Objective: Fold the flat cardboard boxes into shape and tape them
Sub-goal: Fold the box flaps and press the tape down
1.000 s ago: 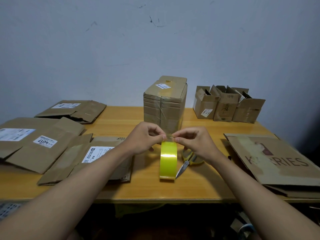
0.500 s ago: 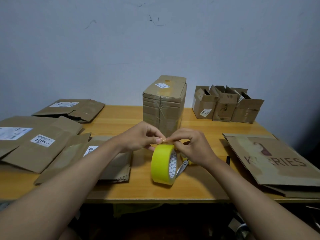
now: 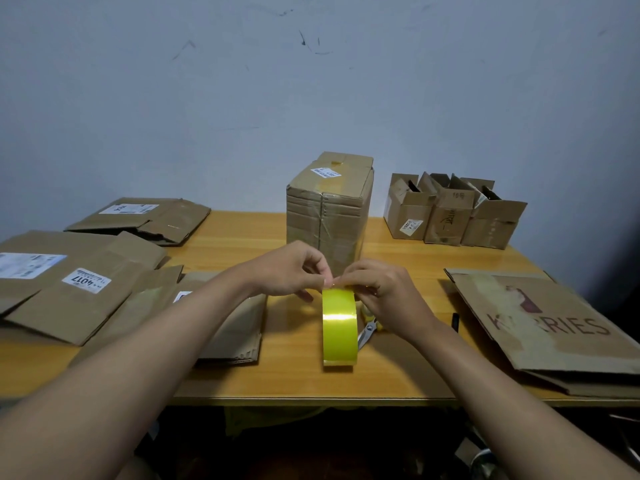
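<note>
Fingers [image 3: 320,271] of both hands bunched together over the top edge of the yellow tape roll [image 3: 339,327], pinching there at what looks like the tape's loose end. Left hand [image 3: 287,270] just left of the roll's top, thumb and forefinger pressed tip to tip, remaining fingers curled under. Right hand [image 3: 384,292] just right of it, fingertips meeting the left ones, palm partly behind the roll. Roll upright on edge, shiny outer face toward the camera, near the front of the table [image 3: 294,379]; whether resting on the wood or held just above it, cannot tell. Scissors [image 3: 367,332] flat on the table just beside the roll, partly hidden by the right hand. Tall taped box [image 3: 329,209] standing right behind the hands. Three small open boxes [image 3: 453,211] in a row at back right. Flattened boxes [image 3: 79,292] stacked along the left side, with another flat sheet [image 3: 554,323] of printed cardboard on the right.
</note>
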